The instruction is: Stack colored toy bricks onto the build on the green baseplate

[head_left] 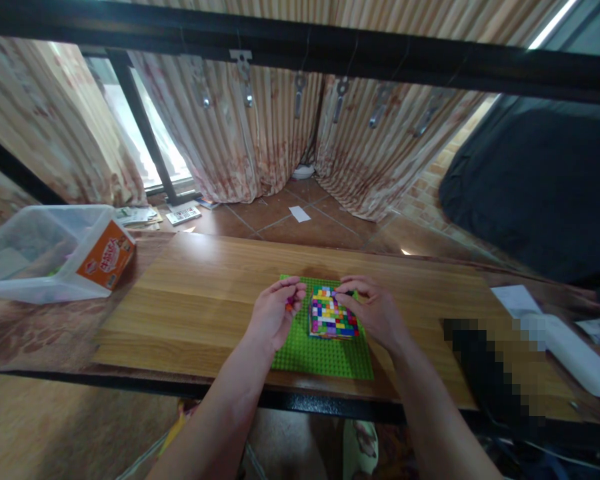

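A green studded baseplate (325,363) lies on the wooden board. On it stands a low block built of many small multicoloured toy bricks (330,317). My left hand (275,310) is curled, palm up, left of the block, with a few small red and orange bricks (290,304) at its fingers. At the block's far right side, my right hand (373,307) has thumb and fingertips pinched together over the top bricks. A small purple piece seems to be at those fingertips, partly hidden by them.
A clear plastic bin (45,260) with an orange label stands at the left. A dark pixelated object (490,373) and a long white item (575,353) lie at the right. Hooks (340,100) hang from a black bar (290,43) above. Curtains (260,147) hang beyond the table.
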The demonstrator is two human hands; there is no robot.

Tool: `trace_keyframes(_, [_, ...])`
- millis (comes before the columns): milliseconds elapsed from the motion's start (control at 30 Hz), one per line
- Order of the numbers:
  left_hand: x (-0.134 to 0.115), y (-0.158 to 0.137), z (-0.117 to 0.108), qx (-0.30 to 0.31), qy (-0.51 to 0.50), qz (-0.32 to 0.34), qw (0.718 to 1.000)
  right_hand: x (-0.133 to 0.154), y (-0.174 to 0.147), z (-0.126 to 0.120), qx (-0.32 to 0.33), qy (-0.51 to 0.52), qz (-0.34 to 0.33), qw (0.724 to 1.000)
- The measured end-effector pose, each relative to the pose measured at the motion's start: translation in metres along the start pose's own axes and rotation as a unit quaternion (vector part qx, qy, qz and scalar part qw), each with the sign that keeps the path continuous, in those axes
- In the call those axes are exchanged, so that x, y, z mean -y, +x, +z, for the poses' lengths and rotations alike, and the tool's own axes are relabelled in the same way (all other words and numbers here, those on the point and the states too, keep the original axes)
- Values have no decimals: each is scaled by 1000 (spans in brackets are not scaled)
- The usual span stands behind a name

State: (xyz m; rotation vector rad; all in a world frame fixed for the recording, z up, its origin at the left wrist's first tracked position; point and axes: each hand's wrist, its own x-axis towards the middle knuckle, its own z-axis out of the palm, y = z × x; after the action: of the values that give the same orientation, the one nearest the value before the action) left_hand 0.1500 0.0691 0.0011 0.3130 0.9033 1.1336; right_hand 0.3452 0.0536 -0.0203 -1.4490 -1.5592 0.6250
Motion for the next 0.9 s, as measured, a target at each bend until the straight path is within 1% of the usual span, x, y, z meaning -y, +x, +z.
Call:
trace_keyframes(100, [-1,0,0,-1,1,-5,1000,-3,0,3,-11,15,6,1000])
trace_keyframes(200, [-1,-1,0,-2,1,-8,1000,-6,1,6,-20,46,31,998])
trace_keyframes(333, [-2,-3,1,-4,-1,-9,1000,-8,1,10,-24,110,107,988])
trace_keyframes(433, [-2,-4,1,-3,-2,-9,1000,-6,0,13,-27,168,168,971])
trace_keyframes(533, [-2,-4,1,-1,2,-10,1000,-1,0,15,-23,222,210,952])
trace_keyframes(633, [-1,-4,0,3,5,-8,1000,3,0,16,-19,248,231,941])
trace_keyframes(900, [2,-5,2,20,11,-6,1000,4,1,17,-24,285,255,924])
